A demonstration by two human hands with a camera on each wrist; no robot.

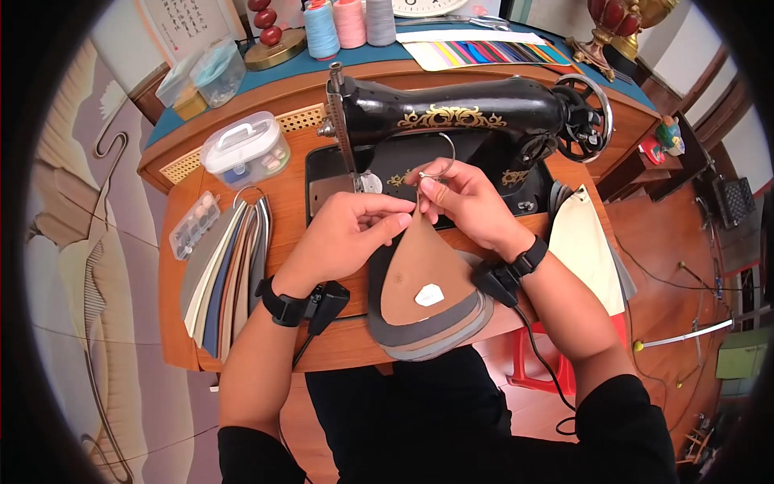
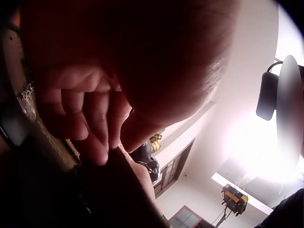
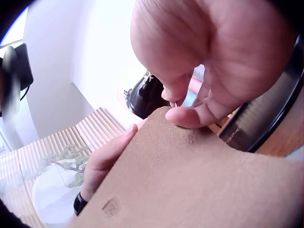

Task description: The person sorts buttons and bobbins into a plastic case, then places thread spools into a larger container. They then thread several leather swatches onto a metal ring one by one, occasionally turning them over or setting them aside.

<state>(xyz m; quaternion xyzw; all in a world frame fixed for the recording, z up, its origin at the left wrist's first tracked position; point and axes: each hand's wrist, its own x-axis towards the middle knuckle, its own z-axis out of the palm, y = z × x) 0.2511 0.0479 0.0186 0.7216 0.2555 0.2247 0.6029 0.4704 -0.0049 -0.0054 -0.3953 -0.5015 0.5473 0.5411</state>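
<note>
A brown teardrop-shaped leather swatch (image 1: 427, 258) with a small white sticker (image 1: 430, 295) hangs point-up over several grey ones (image 1: 476, 310). My left hand (image 1: 339, 238) pinches it by its narrow top edge, thumb against fingers. At that same tip my right hand (image 1: 476, 206) holds a metal ring (image 1: 452, 153), whose open curve rises above the fingers. In the right wrist view, the thumb and fingertips of the right hand (image 3: 223, 61) meet at the top of the brown leather (image 3: 175, 161). Deep shadow covers much of the left hand (image 2: 90, 109) in the left wrist view.
A black sewing machine (image 1: 459, 109) stands just beyond the hands. Fanned swatches on a ring (image 1: 230, 278) lie at left, beside a clear pill-type case (image 1: 195, 224) and a lidded plastic box (image 1: 246, 149). Cream swatches (image 1: 588, 250) lie at right. Thread spools (image 1: 350, 28) stand behind.
</note>
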